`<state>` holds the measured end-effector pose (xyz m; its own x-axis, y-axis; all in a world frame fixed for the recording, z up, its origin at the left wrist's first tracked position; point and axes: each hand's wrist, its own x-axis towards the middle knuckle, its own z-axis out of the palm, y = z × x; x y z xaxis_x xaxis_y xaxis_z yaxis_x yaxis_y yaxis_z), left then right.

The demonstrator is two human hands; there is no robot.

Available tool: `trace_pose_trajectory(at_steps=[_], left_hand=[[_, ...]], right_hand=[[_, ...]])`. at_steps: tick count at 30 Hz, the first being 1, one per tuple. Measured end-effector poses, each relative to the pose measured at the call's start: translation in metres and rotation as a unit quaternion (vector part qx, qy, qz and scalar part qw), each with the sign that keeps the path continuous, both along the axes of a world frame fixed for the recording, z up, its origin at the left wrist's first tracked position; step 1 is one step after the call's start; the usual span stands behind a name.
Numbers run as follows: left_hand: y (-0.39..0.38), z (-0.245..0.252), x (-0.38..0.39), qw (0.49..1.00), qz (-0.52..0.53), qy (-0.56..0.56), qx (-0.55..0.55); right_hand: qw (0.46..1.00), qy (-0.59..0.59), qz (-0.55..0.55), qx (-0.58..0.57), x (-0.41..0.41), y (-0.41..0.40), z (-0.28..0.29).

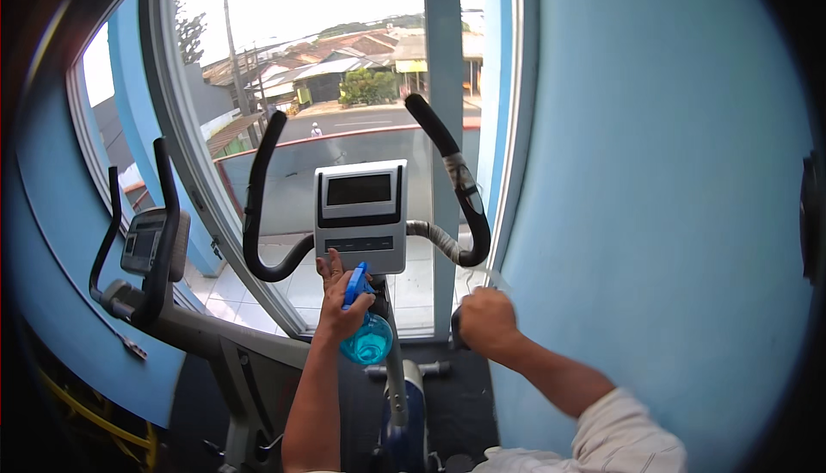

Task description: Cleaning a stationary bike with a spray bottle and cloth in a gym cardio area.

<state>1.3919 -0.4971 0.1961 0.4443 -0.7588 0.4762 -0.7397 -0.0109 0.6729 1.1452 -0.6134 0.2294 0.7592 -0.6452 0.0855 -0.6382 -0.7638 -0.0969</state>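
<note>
My left hand (343,308) holds a spray bottle (366,339) with a blue trigger head and blue liquid. Its fingers reach the lower edge of the grey console (361,257) of an exercise bike, below the dark display. To the right, my right hand (488,321) is closed in a fist below the bend of the black handlebar (476,240), apart from it. A dark object (457,328), too hidden to name, sticks out at the left side of that fist. Worn, pale wrapping (441,240) covers parts of the right handlebar. A blurred whitish strip shows just above the fist.
Another exercise machine (151,247) with a console and black handlebars stands at the left. A light blue wall (645,182) rises close on the right. Ahead are a glass door or window frame (442,150) and a street outside. Yellow metal bars (97,418) lie at lower left.
</note>
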Motion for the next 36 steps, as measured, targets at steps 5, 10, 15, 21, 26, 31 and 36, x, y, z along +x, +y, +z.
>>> trace_pose_trajectory(at_steps=[5, 10, 15, 21, 26, 31, 36], left_hand=[[-0.011, 0.029, -0.051, 0.991, -0.029, -0.123, 0.037], [-0.020, 0.043, -0.072, 0.989, -0.097, -0.107, 0.010], [-0.006, 0.040, -0.070, 0.991, -0.120, -0.065, 0.003], [0.019, 0.041, -0.079, 0.991, -0.118, -0.041, -0.040], [0.093, 0.049, -0.096, 0.995, -0.074, 0.036, -0.064], [0.225, 0.028, -0.132, 0.978, 0.027, 0.118, -0.170], [0.367, 0.015, -0.187, 0.971, 0.097, 0.169, -0.139]], right_hand=[[0.821, -0.483, -0.064, -0.299, -0.026, -0.049, 0.003], [0.821, -0.519, -0.047, -0.235, 0.052, -0.078, -0.039], [0.880, -0.372, -0.099, -0.280, 0.098, -0.108, 0.066], [0.871, -0.346, 0.011, -0.348, 0.176, -0.162, 0.191], [0.794, -0.467, 0.343, -0.185, 0.194, -0.100, 0.213], [0.686, -0.513, 0.423, 0.295, 0.123, 0.088, 0.084], [0.434, -0.365, 0.199, 0.799, 0.045, 0.228, -0.065]])
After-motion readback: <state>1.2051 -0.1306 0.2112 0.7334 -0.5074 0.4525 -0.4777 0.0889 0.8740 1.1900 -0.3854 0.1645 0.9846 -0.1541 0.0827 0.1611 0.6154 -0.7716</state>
